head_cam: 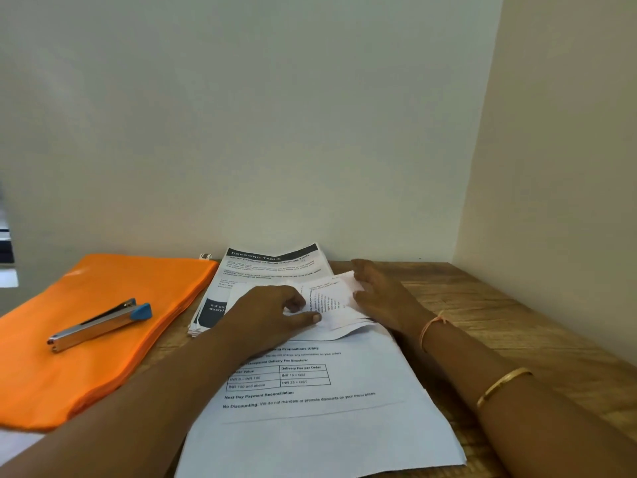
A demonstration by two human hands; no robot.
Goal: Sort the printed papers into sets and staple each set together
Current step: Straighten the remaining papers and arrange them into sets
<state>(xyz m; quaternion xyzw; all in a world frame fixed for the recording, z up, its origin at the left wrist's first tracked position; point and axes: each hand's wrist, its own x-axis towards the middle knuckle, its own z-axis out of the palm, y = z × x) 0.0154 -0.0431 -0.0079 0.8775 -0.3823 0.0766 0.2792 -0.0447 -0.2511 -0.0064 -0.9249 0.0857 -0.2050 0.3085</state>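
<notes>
Folded sheet (331, 301), pinched by left hand (272, 313), right hand (382, 298) flat alongside

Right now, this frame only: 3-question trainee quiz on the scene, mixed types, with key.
1. True or false: the stapler stands upright.
2. The "Dressing Table" sheet lies: A nearest the person; B by the wall, beyond the hands; C under the stapler.
3. Which hand wears the gold bangle?
Key: 1 false, it lies flat on the orange pouch; 2 B; 3 the right hand, flat against the folded sheets that the left hand pinches.
</notes>
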